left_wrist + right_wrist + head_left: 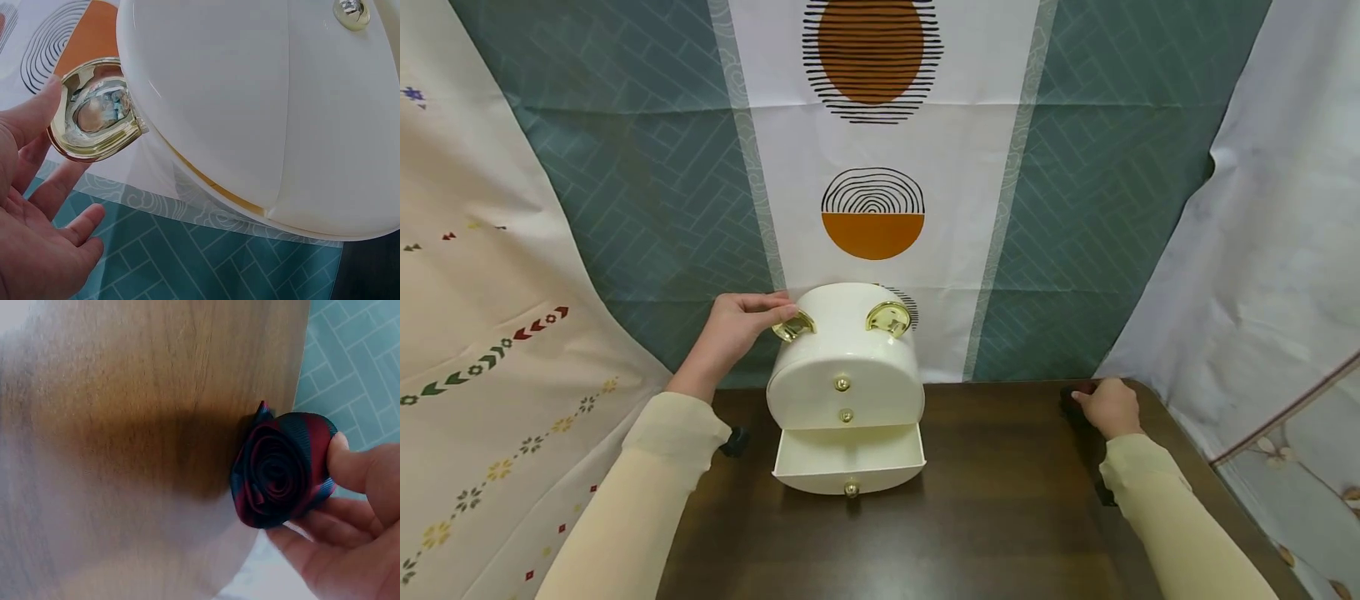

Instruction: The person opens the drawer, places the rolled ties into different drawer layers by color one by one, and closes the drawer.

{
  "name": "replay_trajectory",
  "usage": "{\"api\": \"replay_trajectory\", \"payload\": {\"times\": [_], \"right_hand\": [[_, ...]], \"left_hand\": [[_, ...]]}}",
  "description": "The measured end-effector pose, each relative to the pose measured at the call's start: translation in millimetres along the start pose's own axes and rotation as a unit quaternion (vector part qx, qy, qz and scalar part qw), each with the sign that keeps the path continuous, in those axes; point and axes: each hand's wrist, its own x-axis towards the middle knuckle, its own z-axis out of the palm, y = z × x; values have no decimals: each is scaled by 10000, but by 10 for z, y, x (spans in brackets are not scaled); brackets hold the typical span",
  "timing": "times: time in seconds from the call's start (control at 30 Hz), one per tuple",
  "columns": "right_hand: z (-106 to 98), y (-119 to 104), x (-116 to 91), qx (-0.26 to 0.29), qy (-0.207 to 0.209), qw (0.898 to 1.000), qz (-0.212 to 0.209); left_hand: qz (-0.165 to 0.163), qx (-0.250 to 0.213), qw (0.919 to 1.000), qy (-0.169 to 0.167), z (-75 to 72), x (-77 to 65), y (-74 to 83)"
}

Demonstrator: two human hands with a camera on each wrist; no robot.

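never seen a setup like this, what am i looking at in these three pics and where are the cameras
There is no machine here: a person works with two bare hands. The wide picture comes from a camera worn on the head, looking forward and down. The other two come from cameras on the wrists, each looking at its own hand's work.

On the brown table stands a cream box with gold knobs, two gold ears on top, and its bottom drawer pulled out. The left hand pinches the left ear. The right hand holds a striped roll of cloth by the table's far edge; whether the roll touches the table is hard to tell.
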Motion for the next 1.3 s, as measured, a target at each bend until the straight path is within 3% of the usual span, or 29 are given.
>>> {"api": "replay_trajectory", "payload": {"times": [0.33,0.73,1.07,1.3], "right_hand": [[-64,111,-5,-110,-707,9971,-274],[-145,79,-78,-324,-769,9953,-491],[-79,-74,-126,-265,-870,9935,-682],[9,-273,-168,1,-630,9949,-791]], "left_hand": [[80,22,10000,13,20,59,1],[98,-25,9999,2,23,40,13],[3,-45,10000,-32,14,-50,118],[76,21,9999,86,-3,-3,27]]}}
